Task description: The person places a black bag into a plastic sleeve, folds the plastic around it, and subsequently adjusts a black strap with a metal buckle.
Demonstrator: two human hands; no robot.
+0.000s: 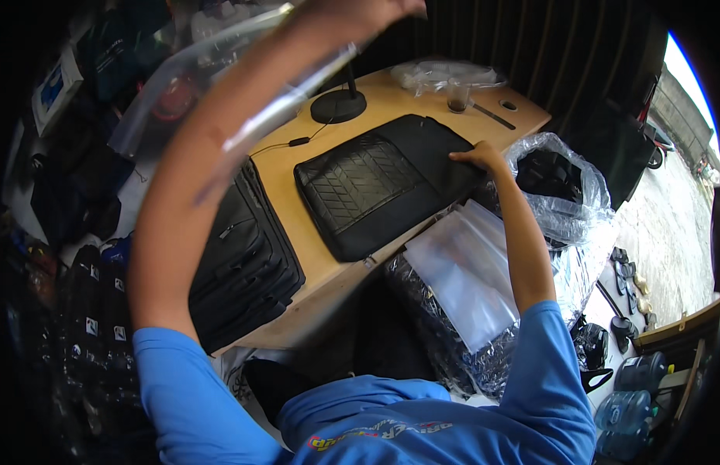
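Note:
A flat black bag (391, 182) with a chevron-stitched, leather-look panel lies on the wooden table in front of me. My right hand (484, 157) is at its far right corner, thumb stretched over the top; the other fingers seem closed round the edge and are partly hidden. My left hand (383, 12) is raised high at the top of the view, away from the bag. It is smeared and cut off, so its fingers cannot be made out. Below my left forearm, a stack of similar black bags (247, 256) sits along the table's left side.
On the table (313, 252) stand a black round stand base (338, 106) and a glass of dark drink (457, 99); clear plastic (445, 76) lies behind. Clear plastic sleeves (464, 271) cover a wrapped bundle at right, beside an open plastic sack (561, 182). Water bottles (623, 411) are lower right.

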